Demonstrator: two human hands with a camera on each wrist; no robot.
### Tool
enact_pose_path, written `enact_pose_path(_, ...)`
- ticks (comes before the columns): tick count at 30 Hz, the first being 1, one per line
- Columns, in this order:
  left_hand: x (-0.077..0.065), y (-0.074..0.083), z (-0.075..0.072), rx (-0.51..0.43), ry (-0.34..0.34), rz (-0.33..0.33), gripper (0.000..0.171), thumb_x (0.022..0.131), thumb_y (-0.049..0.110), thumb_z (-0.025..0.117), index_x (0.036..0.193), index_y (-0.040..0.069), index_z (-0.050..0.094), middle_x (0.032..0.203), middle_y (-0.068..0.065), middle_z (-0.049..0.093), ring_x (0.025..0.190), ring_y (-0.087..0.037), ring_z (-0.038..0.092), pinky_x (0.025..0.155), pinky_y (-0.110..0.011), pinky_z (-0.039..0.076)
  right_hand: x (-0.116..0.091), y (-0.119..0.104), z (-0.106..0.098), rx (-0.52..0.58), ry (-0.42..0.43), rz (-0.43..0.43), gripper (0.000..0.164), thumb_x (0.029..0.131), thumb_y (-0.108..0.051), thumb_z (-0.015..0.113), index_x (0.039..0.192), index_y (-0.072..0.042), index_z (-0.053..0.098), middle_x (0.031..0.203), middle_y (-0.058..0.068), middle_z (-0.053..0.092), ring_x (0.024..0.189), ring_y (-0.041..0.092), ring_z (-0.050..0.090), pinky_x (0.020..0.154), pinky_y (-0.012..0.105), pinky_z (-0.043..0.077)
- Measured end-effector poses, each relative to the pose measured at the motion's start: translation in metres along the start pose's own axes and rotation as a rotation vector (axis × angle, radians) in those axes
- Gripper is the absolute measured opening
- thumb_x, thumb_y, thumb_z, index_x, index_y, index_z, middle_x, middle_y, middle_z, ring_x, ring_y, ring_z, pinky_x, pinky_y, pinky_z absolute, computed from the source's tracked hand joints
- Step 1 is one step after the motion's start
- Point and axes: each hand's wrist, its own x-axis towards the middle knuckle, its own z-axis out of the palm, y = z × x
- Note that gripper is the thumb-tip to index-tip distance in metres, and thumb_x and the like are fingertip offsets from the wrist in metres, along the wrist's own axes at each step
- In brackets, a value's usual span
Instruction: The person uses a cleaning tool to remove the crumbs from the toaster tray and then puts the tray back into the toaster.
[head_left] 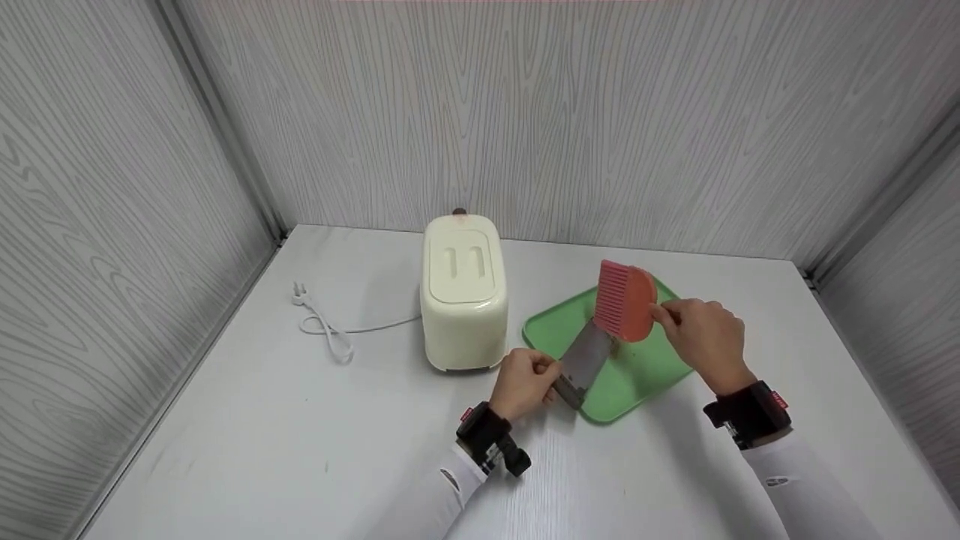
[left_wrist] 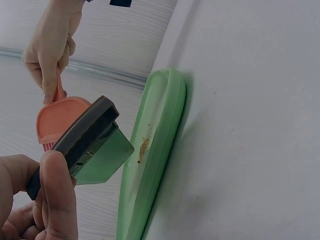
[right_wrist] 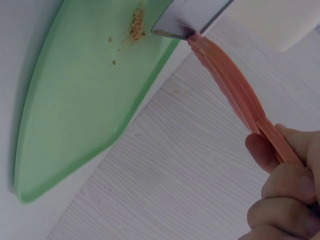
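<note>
The toaster (head_left: 465, 322) stands just beside my left hand (head_left: 521, 382), its cord (head_left: 382, 327) trailing left; crumbs (right_wrist: 136, 25) lie on the green tray (head_left: 637, 390). Over that tray, my left hand pinches the metal sheet (head_left: 589, 352) by its dark edge (left_wrist: 82, 140). My right hand (head_left: 705, 337), curled round the handle (right_wrist: 279, 140), holds the brush (head_left: 639, 304) with its bristles (head_left: 612, 298) at the sheet's far end.

Left hand (head_left: 521, 386) and right hand (head_left: 705, 341) were bare. Left sleeve (head_left: 427, 506) and right sleeve (head_left: 814, 491) were white, each with a small oval mark (head_left: 778, 481); print or cut-out, could not tell. Black left wristband (head_left: 484, 429) and black right wristband (head_left: 752, 412) each bore a red tag (head_left: 779, 400), lettering unreadable. Black knob-like fitting (head_left: 515, 457) jutted from the left one.
</note>
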Motion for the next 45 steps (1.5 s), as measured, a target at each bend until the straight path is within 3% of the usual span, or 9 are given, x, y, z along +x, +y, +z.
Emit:
enact_pose_path(8,-0.001,0.0,-0.001,0.029,0.013,0.02,0.017,0.099,0.012,0.069,0.098,-0.001,0.08,0.063,0.001,0.068,0.048,-0.008,0.062,0.048,-0.022,0.057,-0.008,0.004,0.002,-0.061,0.016,-0.047,0.045,0.1,-0.029,0.073,0.06,-0.014,0.057,0.054,-0.007,0.034,0.051,0.011,0.032,0.044,0.025,0.019)
enact_pose_path(19,-0.001,0.001,-0.001,0.02,0.011,-0.001,0.016,0.098,0.01,0.068,0.099,0.0,0.081,0.065,-0.001,0.071,0.052,-0.015,0.067,0.049,-0.022,0.058,-0.018,0.009,-0.007,-0.101,0.018,-0.069,0.046,0.098,-0.029,0.076,0.058,-0.015,0.056,0.054,-0.007,0.034,0.051,0.011,0.032,0.043,0.025,0.019)
enact_pose_path(28,-0.001,0.002,-0.002,0.034,0.009,-0.002,0.016,0.098,0.009,0.069,0.103,-0.001,0.08,0.068,-0.002,0.072,0.05,-0.01,0.064,0.049,-0.021,0.057,-0.023,0.019,-0.017,-0.093,0.018,-0.023,0.034,0.097,-0.032,0.076,0.07,-0.013,0.071,0.053,-0.005,0.042,0.051,0.013,0.038,0.042,0.027,0.023)
enact_pose_path(38,-0.001,-0.001,-0.002,0.011,0.005,0.041,0.017,0.099,0.009,0.067,0.102,-0.003,0.08,0.063,-0.001,0.068,0.047,-0.005,0.06,0.049,-0.022,0.058,-0.023,0.016,-0.035,0.047,-0.055,0.033,0.031,0.099,-0.039,0.074,0.078,-0.016,0.08,0.056,-0.01,0.035,0.055,0.009,0.035,0.044,0.024,0.02)
enact_pose_path(41,-0.001,0.0,-0.002,0.009,0.007,0.03,0.017,0.099,0.008,0.067,0.103,-0.003,0.08,0.063,0.001,0.068,0.047,-0.004,0.059,0.049,-0.021,0.057,-0.024,0.012,-0.038,0.111,-0.112,0.062,0.033,0.1,-0.045,0.071,0.086,-0.018,0.084,0.06,-0.005,0.061,0.061,0.01,0.049,0.046,0.025,0.027)
enact_pose_path(43,-0.001,0.0,-0.002,0.01,0.008,0.021,0.018,0.099,0.008,0.067,0.104,-0.003,0.08,0.064,0.002,0.068,0.047,-0.004,0.059,0.048,-0.02,0.056,-0.026,0.01,-0.039,0.163,-0.151,0.08,0.035,0.101,-0.047,0.068,0.098,-0.018,0.086,0.077,0.001,0.078,0.071,0.017,0.065,0.05,0.025,0.036)
enact_pose_path(45,-0.002,0.001,-0.001,0.01,0.01,0.017,0.018,0.098,0.008,0.067,0.104,-0.004,0.08,0.065,0.001,0.069,0.047,-0.003,0.058,0.048,-0.021,0.057,-0.027,0.007,-0.039,0.214,-0.186,0.094,0.037,0.102,-0.049,0.067,0.108,-0.017,0.085,0.098,0.004,0.084,0.09,0.027,0.076,0.058,0.027,0.046)
